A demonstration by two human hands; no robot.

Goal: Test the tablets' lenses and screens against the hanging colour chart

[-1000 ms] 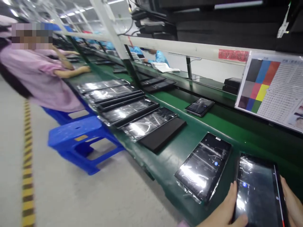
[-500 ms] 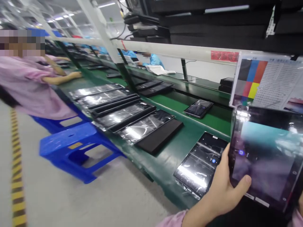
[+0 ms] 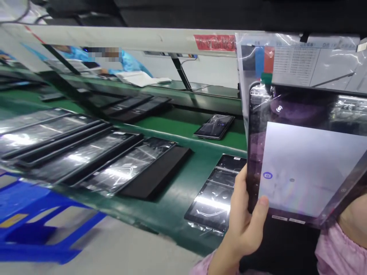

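Note:
My left hand (image 3: pixel 245 225) grips the left edge of a plastic-wrapped tablet (image 3: pixel 304 156), thumb pressed on its lower left bezel. The tablet stands upright in front of me, its screen lit pale grey with a small blue icon. It faces a colour chart sheet (image 3: pixel 286 61) in a plastic sleeve. My right hand (image 3: pixel 354 215) shows only as a patch of skin at the tablet's lower right corner above a pink sleeve; its fingers are hidden. Another wrapped tablet (image 3: pixel 215 194) lies flat on the green conveyor belt (image 3: pixel 177 198) just left of my left hand.
Several wrapped tablets on black trays (image 3: pixel 86 156) lie along the belt to the left. A smaller tablet (image 3: pixel 214 126) rests farther back. A blue plastic stool (image 3: pixel 34 221) stands on the floor at lower left. A person in blue (image 3: pixel 126 63) works across the line.
The tablet went from flat on the belt to upright before the colour chart, and its screen turned bright. My view swung right; the person in pink left the view.

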